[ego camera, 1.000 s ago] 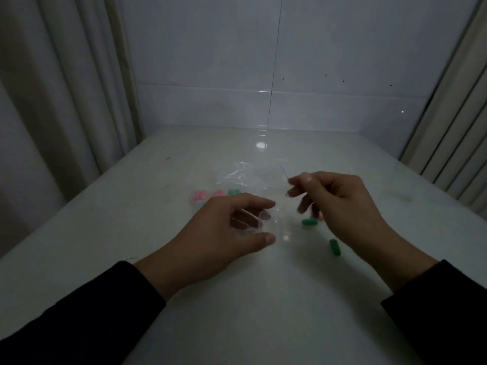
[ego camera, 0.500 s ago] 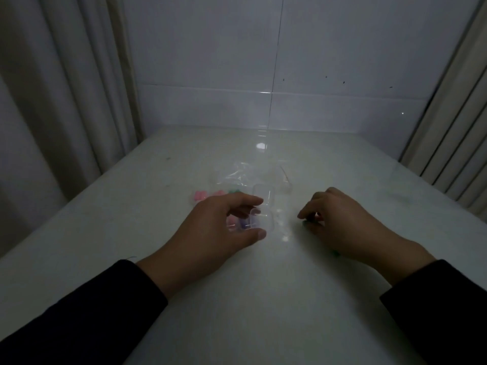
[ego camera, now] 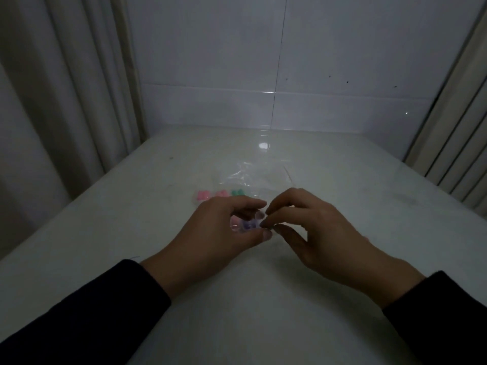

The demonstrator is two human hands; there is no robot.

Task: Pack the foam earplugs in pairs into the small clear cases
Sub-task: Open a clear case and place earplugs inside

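Observation:
My left hand [ego camera: 218,230] holds a small clear case [ego camera: 246,223] between thumb and forefinger, low over the white table [ego camera: 237,312]. Pink and purple earplugs show through the case. My right hand [ego camera: 313,233] has its fingertips bunched at the case's right edge, where they pinch a small dark piece that looks like a green earplug [ego camera: 264,226]. The dim light blurs this piece. Just beyond my left hand lie pink earplugs [ego camera: 203,195] and a green pair [ego camera: 238,192]; I cannot tell if these sit in cases.
A crumpled clear plastic bag [ego camera: 245,175] lies behind the hands near the table's middle. A curtain [ego camera: 66,101] hangs along the left edge, vertical slats [ego camera: 458,143] stand at the right, and a tiled wall [ego camera: 290,75] closes the back.
My right hand dropped to the loose green earplugs on the table, then moved left to the case. My left hand has kept hold of the case throughout. The loose green earplugs are now out of sight.

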